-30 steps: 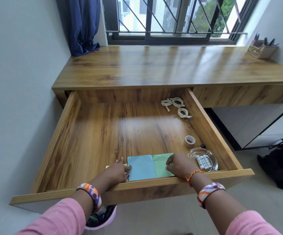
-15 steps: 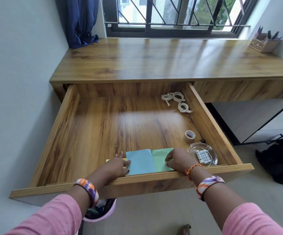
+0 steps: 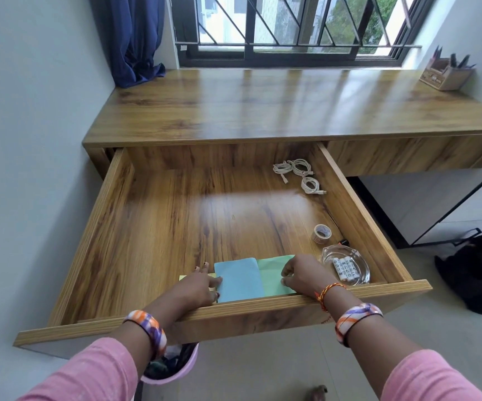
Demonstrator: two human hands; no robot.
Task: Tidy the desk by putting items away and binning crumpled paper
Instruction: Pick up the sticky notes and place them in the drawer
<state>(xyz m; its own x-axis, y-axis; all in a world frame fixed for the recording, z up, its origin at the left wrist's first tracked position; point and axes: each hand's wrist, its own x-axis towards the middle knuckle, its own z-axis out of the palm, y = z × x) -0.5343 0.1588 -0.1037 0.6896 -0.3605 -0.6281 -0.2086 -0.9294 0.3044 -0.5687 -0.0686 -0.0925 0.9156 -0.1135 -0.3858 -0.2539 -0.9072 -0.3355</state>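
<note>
The wooden drawer (image 3: 69,273) stands pulled out under the desk (image 3: 263,105). Three coloured sheets lie side by side at its front edge. A blue sheet (image 3: 238,280) is in the middle, a green sheet (image 3: 271,272) overlaps it on the right, and a yellow sheet (image 3: 184,276) peeks out on the left. My left hand (image 3: 198,289) lies flat on the yellow sheet, fingers spread, thumb touching the blue sheet's edge. My right hand (image 3: 303,274) rests on the green sheet with its fingertips pinched at the paper.
Coiled white cables (image 3: 297,175) lie at the drawer's back right. A tape roll (image 3: 322,233) and a glass dish (image 3: 361,274) holding batteries sit front right. A pink bin (image 3: 176,371) stands under the drawer, a pen holder (image 3: 445,75) on the desk's far right, a black bag (image 3: 477,273) on the floor.
Both hands stay on the sheets at the drawer's front and shift only slightly. The view has tipped a little further down.
</note>
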